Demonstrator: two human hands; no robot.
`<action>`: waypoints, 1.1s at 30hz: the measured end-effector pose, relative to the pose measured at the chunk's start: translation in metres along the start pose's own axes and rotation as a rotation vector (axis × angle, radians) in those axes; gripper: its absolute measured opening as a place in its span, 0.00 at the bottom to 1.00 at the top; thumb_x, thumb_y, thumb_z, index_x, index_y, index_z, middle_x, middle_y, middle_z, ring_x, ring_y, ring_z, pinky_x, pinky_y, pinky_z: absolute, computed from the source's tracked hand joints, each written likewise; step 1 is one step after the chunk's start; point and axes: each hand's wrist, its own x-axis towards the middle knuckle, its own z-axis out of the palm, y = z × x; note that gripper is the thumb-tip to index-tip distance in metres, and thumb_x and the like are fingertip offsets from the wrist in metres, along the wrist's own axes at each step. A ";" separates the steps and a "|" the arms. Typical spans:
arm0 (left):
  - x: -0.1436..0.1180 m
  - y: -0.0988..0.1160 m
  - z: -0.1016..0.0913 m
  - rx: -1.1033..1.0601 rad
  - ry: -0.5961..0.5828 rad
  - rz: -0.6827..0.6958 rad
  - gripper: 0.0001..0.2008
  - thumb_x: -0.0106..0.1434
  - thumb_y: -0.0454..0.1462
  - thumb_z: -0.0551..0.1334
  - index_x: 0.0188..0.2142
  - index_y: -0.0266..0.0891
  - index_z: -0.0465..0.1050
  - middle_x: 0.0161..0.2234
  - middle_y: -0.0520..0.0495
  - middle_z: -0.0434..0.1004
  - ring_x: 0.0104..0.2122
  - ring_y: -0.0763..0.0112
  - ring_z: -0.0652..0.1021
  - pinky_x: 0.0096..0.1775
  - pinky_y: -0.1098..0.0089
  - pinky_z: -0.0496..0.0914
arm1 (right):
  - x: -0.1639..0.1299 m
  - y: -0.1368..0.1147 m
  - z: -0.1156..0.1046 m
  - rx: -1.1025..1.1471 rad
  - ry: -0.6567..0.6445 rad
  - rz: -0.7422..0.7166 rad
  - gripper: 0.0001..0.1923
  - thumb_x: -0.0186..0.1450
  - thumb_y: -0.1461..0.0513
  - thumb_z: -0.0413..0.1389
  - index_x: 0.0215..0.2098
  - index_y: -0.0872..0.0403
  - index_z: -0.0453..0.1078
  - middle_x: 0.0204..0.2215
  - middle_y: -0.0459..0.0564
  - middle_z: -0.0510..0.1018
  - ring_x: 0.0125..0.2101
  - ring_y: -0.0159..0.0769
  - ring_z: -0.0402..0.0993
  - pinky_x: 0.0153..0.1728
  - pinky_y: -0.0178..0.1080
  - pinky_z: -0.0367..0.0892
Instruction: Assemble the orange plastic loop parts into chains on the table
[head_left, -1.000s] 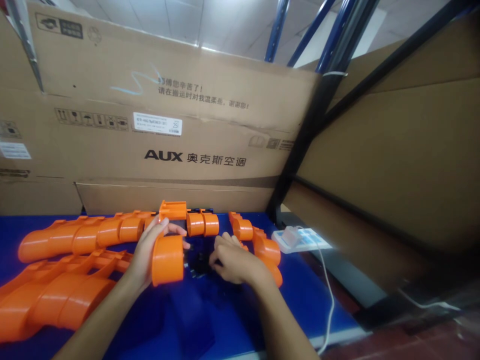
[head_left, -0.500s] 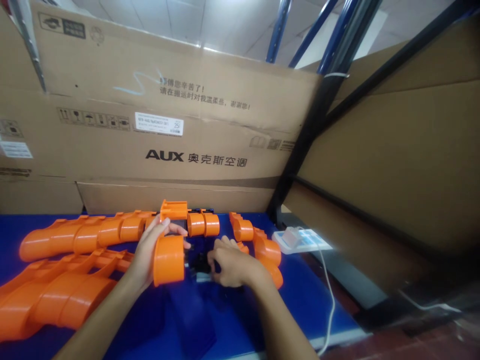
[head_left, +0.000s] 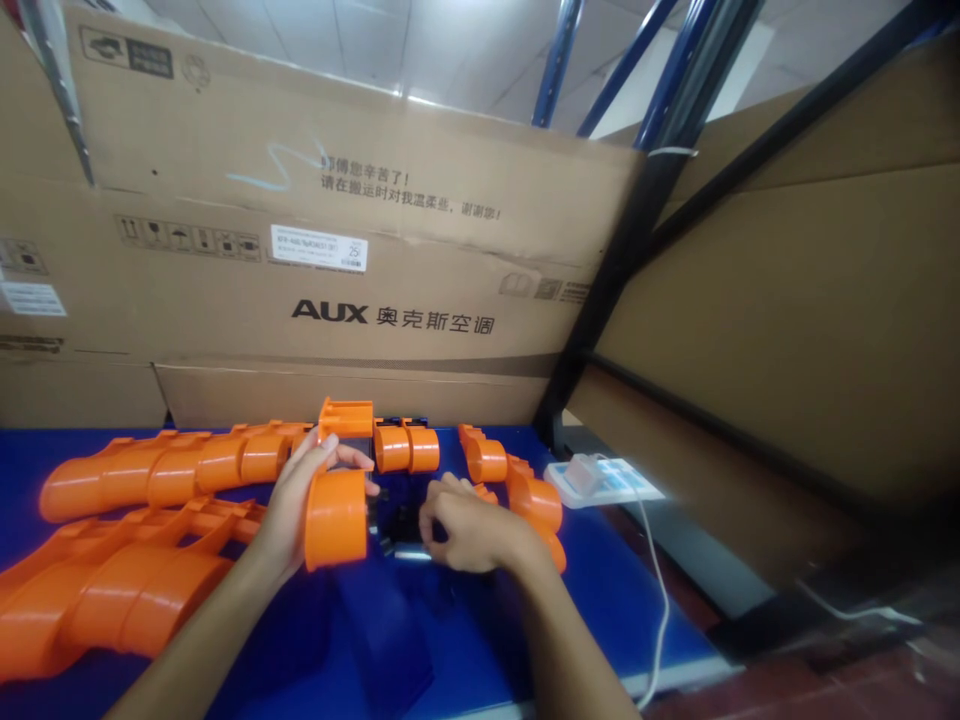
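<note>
Head view: my left hand (head_left: 289, 510) wraps the orange cylinder (head_left: 335, 518) at mid-worktop (head_left: 465, 640); my right hand (head_left: 469, 525) pinches a small black part (head_left: 397, 525) beside it. Plastic looks light, stiff, smooth; grip the barrel.

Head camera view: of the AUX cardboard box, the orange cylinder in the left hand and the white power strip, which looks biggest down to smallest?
1. AUX cardboard box, by far the largest.
2. Orange cylinder, held in the left hand.
3. White power strip.
The last two look close in size, and the cylinder is nearer the camera, so their order is unsure.

Cardboard boxes (head_left: 337, 250) behind blue table (head_left: 465, 640)
</note>
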 end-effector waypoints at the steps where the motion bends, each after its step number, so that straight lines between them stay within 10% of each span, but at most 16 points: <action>1: -0.001 0.001 0.001 -0.008 0.006 0.009 0.21 0.58 0.53 0.65 0.34 0.36 0.73 0.28 0.40 0.81 0.20 0.64 0.78 0.21 0.69 0.71 | -0.001 0.001 -0.002 0.011 0.007 -0.011 0.03 0.59 0.64 0.60 0.31 0.50 0.76 0.36 0.48 0.74 0.42 0.39 0.67 0.49 0.39 0.62; 12: 0.000 -0.001 0.001 -0.052 0.023 0.056 0.17 0.58 0.48 0.67 0.36 0.39 0.67 0.33 0.44 0.82 0.24 0.60 0.81 0.22 0.67 0.73 | -0.004 0.004 -0.019 0.484 0.313 -0.047 0.05 0.67 0.61 0.55 0.34 0.53 0.72 0.20 0.41 0.72 0.22 0.30 0.67 0.25 0.33 0.62; 23: -0.003 -0.007 0.008 0.055 -0.078 0.057 0.15 0.62 0.47 0.64 0.39 0.40 0.65 0.34 0.46 0.81 0.27 0.60 0.82 0.23 0.70 0.73 | 0.012 -0.016 -0.006 1.116 0.908 -0.056 0.09 0.59 0.58 0.66 0.31 0.54 0.73 0.28 0.48 0.83 0.26 0.36 0.80 0.32 0.38 0.76; 33: -0.008 -0.006 0.014 0.047 -0.110 -0.040 0.17 0.61 0.50 0.64 0.38 0.39 0.68 0.34 0.45 0.82 0.25 0.60 0.83 0.22 0.69 0.73 | 0.029 -0.022 0.005 1.312 1.069 -0.084 0.19 0.59 0.60 0.67 0.48 0.51 0.73 0.30 0.45 0.82 0.28 0.33 0.79 0.35 0.37 0.77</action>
